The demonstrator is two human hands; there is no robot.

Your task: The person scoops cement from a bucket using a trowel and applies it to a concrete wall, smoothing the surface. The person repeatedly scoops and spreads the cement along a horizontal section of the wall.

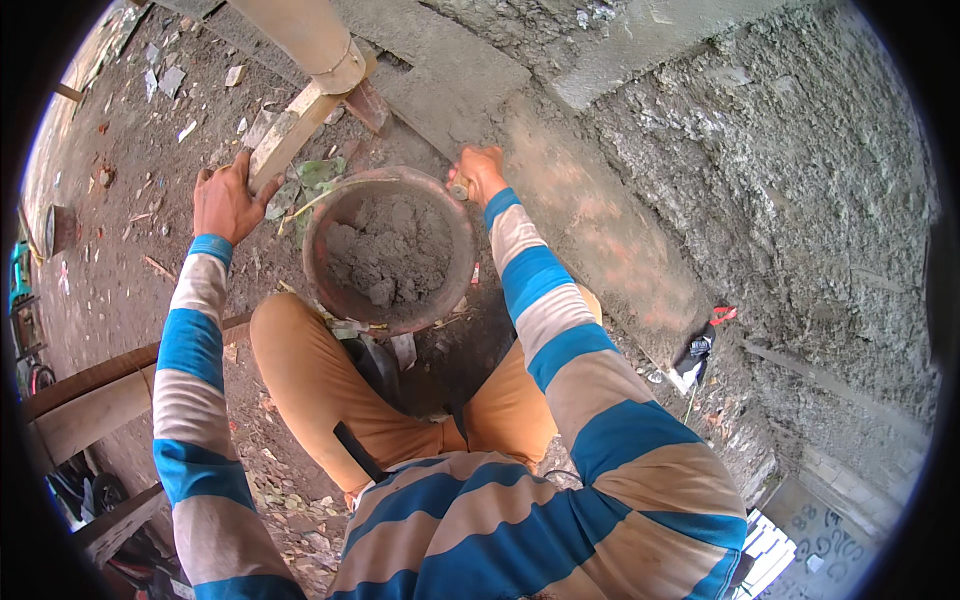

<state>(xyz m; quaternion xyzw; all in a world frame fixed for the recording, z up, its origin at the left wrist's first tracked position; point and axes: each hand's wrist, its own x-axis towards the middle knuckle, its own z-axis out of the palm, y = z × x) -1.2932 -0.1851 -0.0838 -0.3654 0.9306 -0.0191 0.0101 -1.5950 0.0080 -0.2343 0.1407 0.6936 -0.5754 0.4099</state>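
My left hand point(225, 205) grips the lower part of a pale wooden beam point(295, 125), which meets a thick tan pipe or post point(300, 35) above it. My right hand point(482, 170) is closed on the short handle point(460, 187) of a tool, whose working end I cannot make out clearly. It is just beyond the right rim of a round, worn bucket point(310, 260) holding crumbly grey mortar point(385, 245). The bucket sits between my knees, in front of me. Along my right runs a smeared grey concrete ledge point(610, 230).
Rough, mortar-coated wall point(780, 180) fills the right side. Dirt ground point(130, 180) strewn with scraps and leaves lies left, with a small container point(58, 230). Wooden boards point(85, 410) and a partly hidden dark wheeled object point(95, 500) are at lower left. A black-and-red item point(700, 345) lies beside the ledge.
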